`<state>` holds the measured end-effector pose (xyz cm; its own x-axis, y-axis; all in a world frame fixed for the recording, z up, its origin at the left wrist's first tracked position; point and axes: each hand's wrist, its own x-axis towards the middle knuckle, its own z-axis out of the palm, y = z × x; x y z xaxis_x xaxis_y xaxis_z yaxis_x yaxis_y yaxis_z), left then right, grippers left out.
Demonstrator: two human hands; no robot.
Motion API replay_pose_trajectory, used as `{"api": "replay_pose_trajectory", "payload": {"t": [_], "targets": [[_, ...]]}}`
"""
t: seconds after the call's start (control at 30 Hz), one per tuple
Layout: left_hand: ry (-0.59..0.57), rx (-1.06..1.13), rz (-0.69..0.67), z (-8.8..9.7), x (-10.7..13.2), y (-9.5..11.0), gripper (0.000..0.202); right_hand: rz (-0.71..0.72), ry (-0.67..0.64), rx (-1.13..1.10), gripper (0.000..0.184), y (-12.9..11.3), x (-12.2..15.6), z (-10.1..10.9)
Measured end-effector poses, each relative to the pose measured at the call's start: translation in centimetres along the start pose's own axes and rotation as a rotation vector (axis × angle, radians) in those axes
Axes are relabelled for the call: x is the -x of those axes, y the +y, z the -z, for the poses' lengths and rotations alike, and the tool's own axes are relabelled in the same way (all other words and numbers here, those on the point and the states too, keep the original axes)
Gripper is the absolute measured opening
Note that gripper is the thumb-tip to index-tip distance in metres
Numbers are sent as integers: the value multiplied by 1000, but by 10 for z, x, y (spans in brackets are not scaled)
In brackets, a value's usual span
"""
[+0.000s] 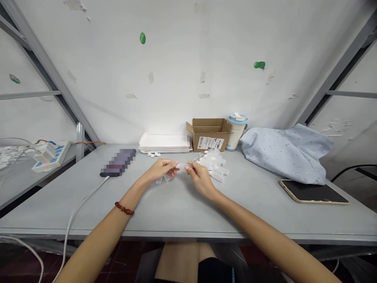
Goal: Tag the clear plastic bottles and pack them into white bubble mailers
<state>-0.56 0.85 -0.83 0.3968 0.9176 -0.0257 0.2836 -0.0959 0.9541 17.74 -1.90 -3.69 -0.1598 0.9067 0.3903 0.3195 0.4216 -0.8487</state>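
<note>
Between my hands, above the middle of the desk, is a small translucent white plastic tube (182,166). My left hand (161,169) pinches its left end between thumb and fingers. At the other end, the thumb and forefinger of my right hand (201,180) are closed on it. Just beyond my right hand lies a loose pile of similar translucent tubes (217,171). A few more translucent pieces (163,179) rest on the desk under my left hand, partly hidden by it. Small white pieces (154,155) sit farther back.
Along the wall stand a stack of white packets (165,143), an open cardboard box (211,142) and a lidded cup (236,131). To the right, a light blue cloth (287,151) partly covers a tablet (315,192). A phone (119,162) with a white cable (84,200) is at left.
</note>
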Motion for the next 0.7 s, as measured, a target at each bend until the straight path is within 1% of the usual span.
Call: {"api": "replay_pose_trajectory", "payload": {"t": [0.1,0.23,0.3,0.4,0.57,0.7], "targets": [[14,-36,8,0,1,1,46,34,-7,56,27,2,1,0],[13,-96,-47,1,1,0,47,74,-19,151,25,2,1,0],[6,-112,-78,1,1,0,45,65,-23,195,26,0,0,1],[6,-117,-107,0,1,0,41,14,-45,217,29,-2,-1,3],[28,-147,-126,-1,2,1,36,-81,-77,119,34,-1,-4,5],[14,-71,-149,0,3,3,33,-204,-136,-111,37,3,-4,2]]}}
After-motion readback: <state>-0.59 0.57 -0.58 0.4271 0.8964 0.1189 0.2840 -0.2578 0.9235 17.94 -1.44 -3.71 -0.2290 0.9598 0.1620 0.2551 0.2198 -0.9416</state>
